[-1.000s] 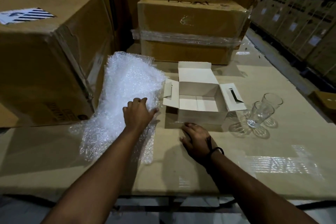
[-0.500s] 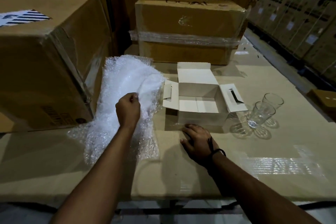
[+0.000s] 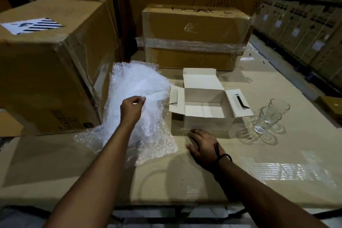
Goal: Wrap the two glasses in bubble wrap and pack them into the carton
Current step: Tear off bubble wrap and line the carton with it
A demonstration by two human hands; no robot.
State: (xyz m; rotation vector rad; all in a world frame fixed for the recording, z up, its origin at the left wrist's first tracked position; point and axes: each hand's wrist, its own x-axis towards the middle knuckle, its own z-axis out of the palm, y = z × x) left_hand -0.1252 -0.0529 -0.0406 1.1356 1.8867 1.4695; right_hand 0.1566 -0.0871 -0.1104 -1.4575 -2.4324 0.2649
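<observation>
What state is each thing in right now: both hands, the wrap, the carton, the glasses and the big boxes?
left hand: pinches the top sheet's edge, held raised.
right hand: flat on the table, holds nothing.
bubble wrap: loose pile, top sheet partly raised.
carton: open, flaps spread, empty.
near glass: upright, unwrapped, empty.
far glass: upright, unwrapped, empty.
left brown box: closed, taped.
rear brown box: closed, bound with clear film.

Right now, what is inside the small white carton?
The white carton stands open and shows only its bare floor with folded bottom flaps. Its near wall hides a strip of floor behind it. Both glasses stand outside, to its right.
</observation>
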